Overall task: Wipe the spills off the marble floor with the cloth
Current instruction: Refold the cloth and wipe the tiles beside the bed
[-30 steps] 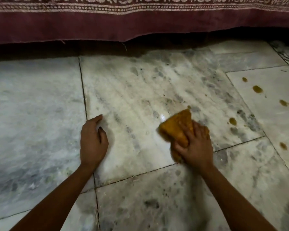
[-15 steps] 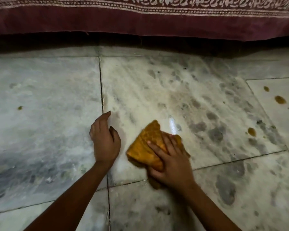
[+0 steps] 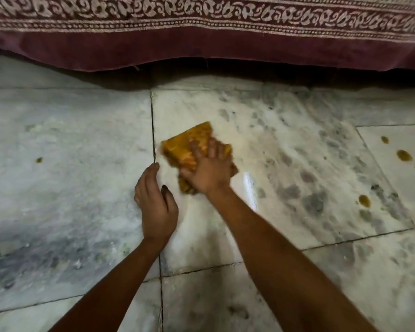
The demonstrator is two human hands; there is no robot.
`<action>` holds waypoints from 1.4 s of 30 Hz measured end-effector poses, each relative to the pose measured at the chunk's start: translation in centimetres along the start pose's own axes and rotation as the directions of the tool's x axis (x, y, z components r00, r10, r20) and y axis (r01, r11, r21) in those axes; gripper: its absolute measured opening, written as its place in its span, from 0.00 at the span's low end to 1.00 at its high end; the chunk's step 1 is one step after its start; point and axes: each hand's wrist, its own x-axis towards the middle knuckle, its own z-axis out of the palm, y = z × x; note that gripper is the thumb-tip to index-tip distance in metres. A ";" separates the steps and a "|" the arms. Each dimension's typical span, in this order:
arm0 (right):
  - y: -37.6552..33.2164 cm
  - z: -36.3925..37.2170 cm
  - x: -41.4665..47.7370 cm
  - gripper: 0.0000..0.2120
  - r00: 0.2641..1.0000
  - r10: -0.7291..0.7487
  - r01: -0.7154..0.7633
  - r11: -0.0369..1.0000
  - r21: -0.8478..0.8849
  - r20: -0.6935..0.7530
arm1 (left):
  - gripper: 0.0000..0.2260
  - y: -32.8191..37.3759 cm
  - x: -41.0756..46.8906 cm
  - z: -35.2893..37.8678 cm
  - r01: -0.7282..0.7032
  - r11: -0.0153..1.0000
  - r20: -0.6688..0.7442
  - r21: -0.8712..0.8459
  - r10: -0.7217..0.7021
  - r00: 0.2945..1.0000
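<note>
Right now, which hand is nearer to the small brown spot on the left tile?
Left. The left hand rests on the floor right of the spot; the right hand, pressing the cloth, is farther right.

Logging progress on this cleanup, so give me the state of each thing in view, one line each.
cloth: bunched, pressed flat on the floor under the right hand.
right hand: palm down on the cloth.
left hand: empty, braced on the floor beside the tile joint.
small spot: unwiped, left tile.
brown spills: unwiped, on the right.
marble floor: glossy near the cloth.
bedcover: hanging just above the floor.
</note>
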 end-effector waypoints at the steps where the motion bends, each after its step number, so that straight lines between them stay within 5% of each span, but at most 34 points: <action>1: -1.0 0.9 -1.6 0.37 0.998 -0.065 0.066 0.997 0.027 -0.024 | 0.23 -0.1 0.0 -0.1 0.023 0.999 -0.009 -0.030 -0.023 1.000; 5: 1.1 2.6 -8.9 0.36 0.974 -0.128 0.158 0.975 0.157 -0.185 | 0.22 -0.2 0.4 -0.6 0.027 0.993 -0.045 -0.115 -0.033 0.998; 8: 7.6 3.7 -15.8 0.36 0.983 -0.059 0.084 0.987 0.141 -0.172 | 0.21 -0.2 0.2 -0.9 0.020 0.995 -0.021 -0.093 -0.022 1.000; 12: 17.5 2.6 -17.3 0.40 0.947 0.296 -0.280 0.951 0.130 -0.122 | 0.20 -0.6 0.1 -1.1 -0.068 0.998 0.159 0.010 0.065 0.985; 15: 18.4 0.3 -12.4 0.44 0.779 0.626 -0.602 0.763 0.235 -0.041 | 0.18 -0.8 -0.6 -0.7 -0.200 0.962 0.317 0.187 0.134 0.939; 17: 15.7 -0.8 -8.8 0.44 0.713 0.700 -0.680 0.677 0.282 0.041 | 0.17 -0.1 -0.8 -0.1 -0.220 0.942 0.347 0.252 0.124 0.929; 19: 12.1 -0.8 -7.4 0.46 0.799 0.600 -0.589 0.770 0.243 0.035 | 0.19 1.2 -1.1 0.8 -0.206 0.947 0.362 0.245 0.108 0.926; 22: 8.4 1.3 -10.9 0.43 0.971 0.213 -0.185 0.957 0.224 -0.107 | 0.21 3.5 -0.6 2.3 -0.193 0.964 0.376 0.181 0.113 0.920; 26: 13.0 4.0 -20.2 0.34 0.941 -0.005 0.083 0.973 0.216 -0.338 | 0.20 4.9 1.3 3.4 -0.201 0.959 0.341 0.199 0.124 0.932; 28: 17.3 4.3 -23.7 0.35 0.932 -0.013 0.075 0.985 0.155 -0.363 | 0.17 5.0 2.3 3.8 -0.243 0.941 0.365 0.237 0.145 0.920; 30: 20.9 3.7 -23.7 0.36 0.941 0.123 -0.082 0.987 0.139 -0.316 | 0.18 4.8 2.9 4.2 -0.261 0.930 0.377 0.258 0.152 0.914; 33: 23.8 1.4 -17.7 0.36 0.878 0.428 -0.411 0.904 0.121 -0.216 | 0.21 4.3 2.5 4.3 -0.223 0.944 0.375 0.244 0.120 0.919; 36: 23.5 -1.3 -9.0 0.42 0.835 0.525 -0.514 0.851 0.106 -0.164 | 0.21 4.1 1.4 4.2 -0.175 0.967 0.349 0.186 0.102 0.932; 39: 18.7 -2.2 -3.0 0.39 0.878 0.467 -0.456 0.883 0.114 -0.105 | 0.21 4.7 2.2 4.8 -0.160 0.974 0.323 0.163 0.100 0.941; 42: 13.9 -0.4 -3.6 0.38 0.965 0.179 -0.158 0.980 0.120 -0.193 | 0.18 5.7 4.2 6.2 -0.135 0.980 0.287 0.149 0.088 0.954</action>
